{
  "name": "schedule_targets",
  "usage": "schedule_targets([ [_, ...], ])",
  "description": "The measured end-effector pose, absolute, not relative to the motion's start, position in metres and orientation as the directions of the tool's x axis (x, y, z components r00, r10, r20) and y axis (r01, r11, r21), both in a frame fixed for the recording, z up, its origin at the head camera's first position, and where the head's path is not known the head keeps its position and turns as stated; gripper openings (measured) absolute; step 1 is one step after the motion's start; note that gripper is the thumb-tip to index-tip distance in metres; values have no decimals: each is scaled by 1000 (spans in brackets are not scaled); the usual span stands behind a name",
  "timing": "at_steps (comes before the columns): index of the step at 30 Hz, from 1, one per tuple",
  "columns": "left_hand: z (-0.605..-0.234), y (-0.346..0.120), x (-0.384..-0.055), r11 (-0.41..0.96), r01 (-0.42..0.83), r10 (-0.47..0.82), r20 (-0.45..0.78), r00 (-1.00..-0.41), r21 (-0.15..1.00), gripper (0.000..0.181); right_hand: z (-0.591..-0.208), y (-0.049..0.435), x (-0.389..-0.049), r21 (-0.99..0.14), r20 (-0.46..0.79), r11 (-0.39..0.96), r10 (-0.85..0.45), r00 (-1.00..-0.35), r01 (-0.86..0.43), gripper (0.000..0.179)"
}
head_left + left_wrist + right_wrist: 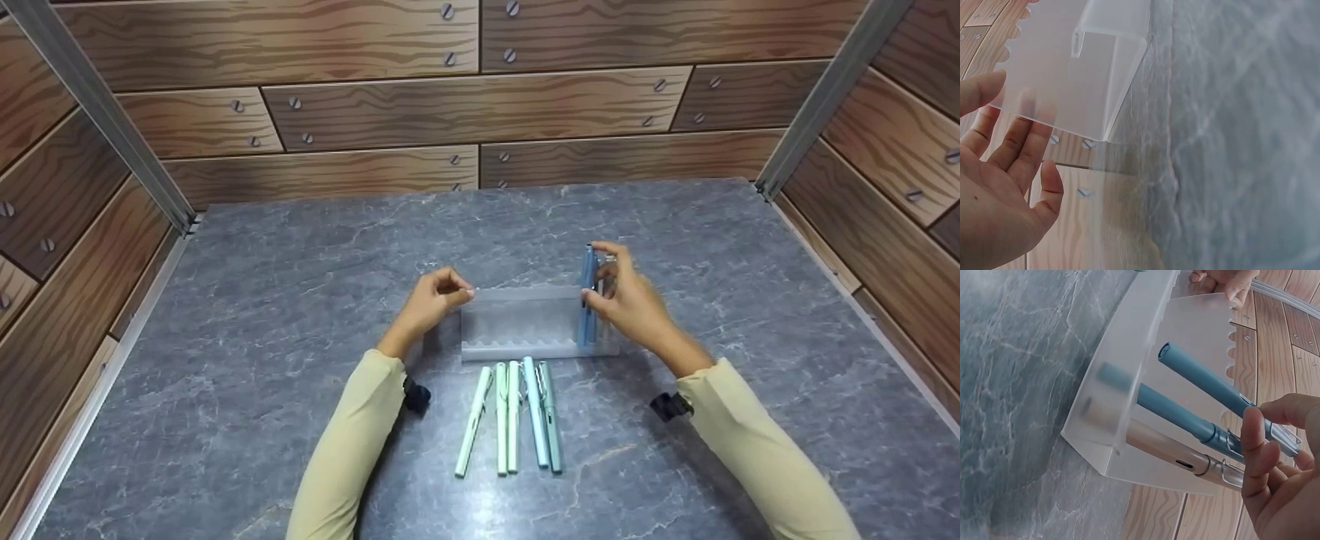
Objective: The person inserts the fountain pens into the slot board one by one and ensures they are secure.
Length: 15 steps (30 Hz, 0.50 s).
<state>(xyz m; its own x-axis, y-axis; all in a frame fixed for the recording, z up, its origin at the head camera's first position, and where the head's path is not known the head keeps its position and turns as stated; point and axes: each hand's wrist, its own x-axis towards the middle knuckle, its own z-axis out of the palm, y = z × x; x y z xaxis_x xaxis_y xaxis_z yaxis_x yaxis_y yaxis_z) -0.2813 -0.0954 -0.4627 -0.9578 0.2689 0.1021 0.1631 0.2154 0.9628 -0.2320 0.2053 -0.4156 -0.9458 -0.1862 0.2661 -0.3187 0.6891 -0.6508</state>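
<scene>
A translucent plastic pen rack with a scalloped edge stands mid-table. My left hand pinches its upper left corner; in the left wrist view, the thumb is on one side of the panel and the fingers behind it. Near the rack's right end, my right hand grips a blue pen by its clip end, the other end pointing toward the rack's front trough. Beside it in the rack lean another blue pen and a beige pen, their lower ends behind the frosted lip.
In front of the rack lie three pale green pens, a light blue pen and a teal pen, roughly side by side. Wood-patterned walls enclose the grey marbled table at the back and sides.
</scene>
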Motion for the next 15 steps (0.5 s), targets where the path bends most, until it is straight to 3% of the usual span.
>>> schedule_targets([
  [15,-463,-95,-282,219,163,259,104,-960,962,6,-426,201,-228,-538,437,731,-184,-880,-420,64],
])
